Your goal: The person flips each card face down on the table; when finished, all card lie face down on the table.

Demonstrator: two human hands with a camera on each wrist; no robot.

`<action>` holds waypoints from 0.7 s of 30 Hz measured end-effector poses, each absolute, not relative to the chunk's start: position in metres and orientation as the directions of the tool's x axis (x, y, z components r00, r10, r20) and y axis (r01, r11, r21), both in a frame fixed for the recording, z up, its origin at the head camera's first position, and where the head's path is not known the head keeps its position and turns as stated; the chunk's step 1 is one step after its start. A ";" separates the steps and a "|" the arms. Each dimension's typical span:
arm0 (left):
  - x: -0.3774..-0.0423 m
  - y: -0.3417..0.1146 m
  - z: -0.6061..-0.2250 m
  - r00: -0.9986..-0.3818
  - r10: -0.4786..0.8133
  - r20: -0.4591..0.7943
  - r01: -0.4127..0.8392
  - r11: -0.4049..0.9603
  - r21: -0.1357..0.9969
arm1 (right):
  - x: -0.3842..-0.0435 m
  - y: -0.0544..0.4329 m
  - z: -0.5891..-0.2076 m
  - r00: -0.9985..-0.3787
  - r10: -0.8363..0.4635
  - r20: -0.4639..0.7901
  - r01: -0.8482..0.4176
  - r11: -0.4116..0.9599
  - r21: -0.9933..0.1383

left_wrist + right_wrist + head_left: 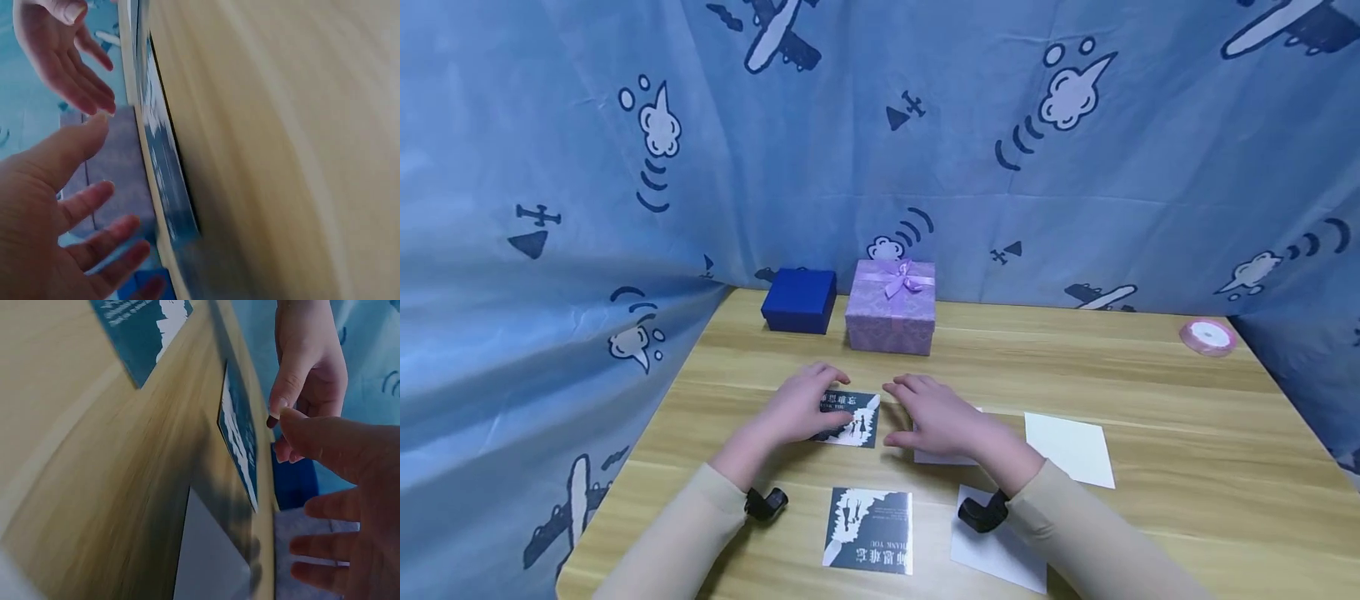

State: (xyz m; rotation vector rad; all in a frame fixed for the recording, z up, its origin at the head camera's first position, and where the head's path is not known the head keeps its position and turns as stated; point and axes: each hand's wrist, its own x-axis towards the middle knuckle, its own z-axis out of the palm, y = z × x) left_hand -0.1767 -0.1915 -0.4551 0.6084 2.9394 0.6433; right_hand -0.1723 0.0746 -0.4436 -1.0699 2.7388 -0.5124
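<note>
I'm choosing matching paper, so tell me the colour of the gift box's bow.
The bow is light purple, seen best in the head view.

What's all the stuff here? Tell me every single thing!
blue box: 1, blue, back left
gift box: 1, purple with bow, beside the blue box
ribbon roll: 1, pink and white, back right corner
printed cards: 2, dark and white, middle
white cards: 3, white, right of those
table: 1, light wood, under all these
cloth: 1, blue, behind the table
left hand: 1, bare, over a printed card
right hand: 1, bare, over a white card
sleeves: 2, beige, near side
wrist cameras: 2, black, by the sleeves
</note>
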 end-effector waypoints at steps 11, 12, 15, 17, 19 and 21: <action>-0.179 -0.221 -0.463 -0.959 0.244 -0.141 0.180 0.916 0.360 | -0.185 0.039 -0.461 -0.780 -0.622 -0.074 -0.590 0.769 -0.245; -0.179 -0.222 -0.463 -0.959 0.240 -0.151 0.173 0.917 0.359 | -0.186 0.038 -0.462 -0.785 -0.614 -0.080 -0.585 0.777 -0.232; -0.179 -0.223 -0.461 -0.958 0.232 -0.169 0.160 0.920 0.358 | -0.187 0.035 -0.467 -0.795 -0.598 -0.098 -0.571 0.794 -0.208; -0.179 -0.223 -0.461 -0.957 0.231 -0.175 0.157 0.921 0.357 | -0.188 0.034 -0.468 -0.800 -0.591 -0.103 -0.564 0.799 -0.206; -0.179 -0.223 -0.460 -0.957 0.228 -0.179 0.154 0.922 0.356 | -0.189 0.034 -0.468 -0.802 -0.588 -0.101 -0.560 0.801 -0.212; -0.179 -0.222 -0.460 -0.957 0.226 -0.183 0.151 0.923 0.353 | -0.190 0.034 -0.469 -0.804 -0.587 -0.096 -0.559 0.800 -0.218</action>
